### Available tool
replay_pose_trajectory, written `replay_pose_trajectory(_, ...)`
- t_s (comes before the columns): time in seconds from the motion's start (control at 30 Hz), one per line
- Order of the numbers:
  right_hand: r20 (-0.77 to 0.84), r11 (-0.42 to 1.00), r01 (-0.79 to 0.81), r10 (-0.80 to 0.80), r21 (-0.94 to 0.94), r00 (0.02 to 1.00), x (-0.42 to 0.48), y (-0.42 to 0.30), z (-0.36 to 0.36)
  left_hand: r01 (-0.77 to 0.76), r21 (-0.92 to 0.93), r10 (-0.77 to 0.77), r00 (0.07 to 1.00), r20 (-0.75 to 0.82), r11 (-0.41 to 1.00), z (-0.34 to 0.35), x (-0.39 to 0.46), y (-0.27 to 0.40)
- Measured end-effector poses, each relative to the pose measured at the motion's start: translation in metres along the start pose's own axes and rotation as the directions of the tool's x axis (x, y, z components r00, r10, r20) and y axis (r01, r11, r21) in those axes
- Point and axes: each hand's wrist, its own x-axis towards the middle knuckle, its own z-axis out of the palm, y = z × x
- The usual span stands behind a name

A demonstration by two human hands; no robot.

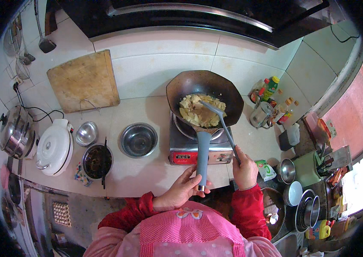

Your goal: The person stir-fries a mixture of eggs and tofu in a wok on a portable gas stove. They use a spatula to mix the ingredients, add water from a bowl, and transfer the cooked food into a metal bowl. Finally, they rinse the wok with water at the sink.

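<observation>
My left hand is closed around the lower end of the grey handle of a dark wok. The wok sits tilted on a portable burner with a red-and-silver front. In it lies a heap of pale yellow, chunky food with brownish liquid in the middle; what food it is I cannot tell. My right hand grips a grey spatula, whose blade rests in the food.
Left of the burner stand a steel bowl, a pot of dark food with chopsticks across it, and a white electric griddle. A cutting board leans on the wall. To the right are a steel pitcher and several bottles.
</observation>
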Motion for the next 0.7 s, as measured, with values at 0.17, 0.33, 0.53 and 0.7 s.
replay_pose_trajectory(0.17,-0.027,0.999,0.023,-0.021,0.045,0.999,-0.0035,0.0024,0.0032,0.0,-0.008,0.0,1.0,-0.004,1.0,-0.0012,0.0004,-0.0031)
replay_pose_trajectory(0.33,-0.002,0.999,-0.007,0.007,-0.051,1.0,-0.0039,-0.0036,0.0027,0.005,-0.018,-0.005,1.0,-0.001,1.0,0.0006,0.0004,-0.0024)
replay_pose_trajectory(0.53,0.003,0.998,-0.004,0.004,-0.059,1.0,-0.0036,-0.0038,0.0027,0.014,-0.019,-0.014,1.0,-0.001,1.0,-0.0001,0.0001,-0.0024)
replay_pose_trajectory(0.7,0.01,0.999,-0.002,0.003,-0.05,1.0,-0.0025,-0.0056,0.0013,0.006,-0.012,-0.006,1.0,-0.012,1.0,-0.0003,0.0006,-0.0034)
